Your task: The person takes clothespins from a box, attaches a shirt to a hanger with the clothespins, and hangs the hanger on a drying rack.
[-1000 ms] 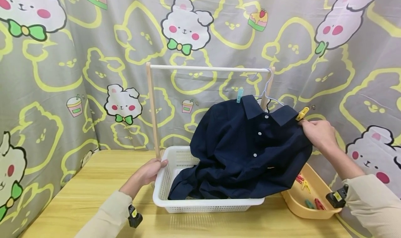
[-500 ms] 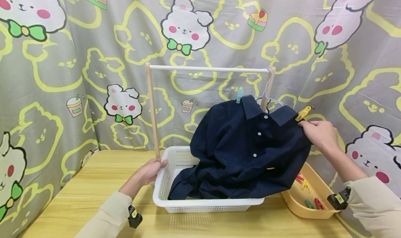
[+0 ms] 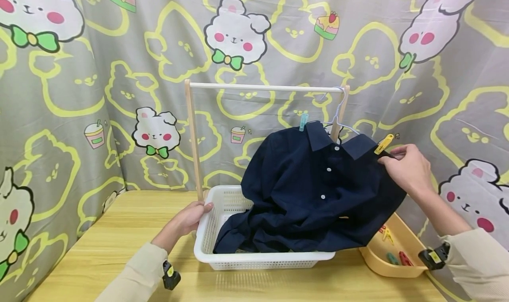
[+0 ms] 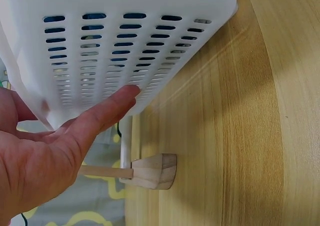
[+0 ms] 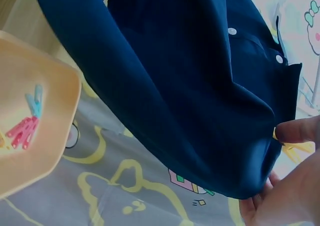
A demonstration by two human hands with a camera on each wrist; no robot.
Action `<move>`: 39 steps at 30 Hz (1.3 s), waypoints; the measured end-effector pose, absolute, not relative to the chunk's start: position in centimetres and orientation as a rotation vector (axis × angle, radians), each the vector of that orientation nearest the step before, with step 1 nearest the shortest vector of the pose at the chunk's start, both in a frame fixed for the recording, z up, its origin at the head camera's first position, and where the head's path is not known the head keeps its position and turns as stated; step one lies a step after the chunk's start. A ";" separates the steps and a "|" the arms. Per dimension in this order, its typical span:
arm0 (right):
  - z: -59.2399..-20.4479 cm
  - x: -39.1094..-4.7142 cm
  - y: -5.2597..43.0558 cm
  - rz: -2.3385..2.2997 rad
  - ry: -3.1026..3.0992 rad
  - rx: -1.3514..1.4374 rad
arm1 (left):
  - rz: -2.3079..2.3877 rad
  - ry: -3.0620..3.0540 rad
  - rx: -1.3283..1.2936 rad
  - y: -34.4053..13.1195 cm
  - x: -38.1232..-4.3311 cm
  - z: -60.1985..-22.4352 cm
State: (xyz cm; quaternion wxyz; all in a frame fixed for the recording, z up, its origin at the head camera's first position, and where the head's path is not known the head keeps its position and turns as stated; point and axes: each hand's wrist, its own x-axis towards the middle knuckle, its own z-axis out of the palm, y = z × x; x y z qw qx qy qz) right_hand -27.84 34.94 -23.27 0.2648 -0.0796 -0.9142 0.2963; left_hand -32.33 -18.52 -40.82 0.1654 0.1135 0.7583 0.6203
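A navy button-up shirt (image 3: 286,174) hangs on a pale hanger (image 3: 341,110), its lower part lying in a white plastic basket (image 3: 274,257). A teal clothespin (image 3: 303,122) is clipped at one shoulder and a yellow clothespin (image 3: 383,144) at the other. My right hand (image 3: 411,169) pinches the shirt's shoulder cloth just below the yellow clothespin; the right wrist view shows the thumb on one side of the fabric and fingers on the other. At the basket's left end, my left hand (image 3: 191,217) grips the rim, with a finger against the perforated wall in the left wrist view.
The hanger hooks over the white rod (image 3: 262,86) of a wooden rack (image 3: 194,138) behind the basket. A yellow-orange tray (image 3: 391,266) with several clothespins stands at the right on the wooden table (image 3: 131,231). A patterned curtain (image 3: 254,24) closes off the back.
My right hand has shifted slightly right, drawing the shirt's shoulder and sleeve outward, and its fingers have spread a little. The left hand and basket stay put.
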 end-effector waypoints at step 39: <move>-27.3 -27.2 21.6 0.695 -2.697 0.353 | 1.772 2.162 0.336 -18.6 -32.3 -40.8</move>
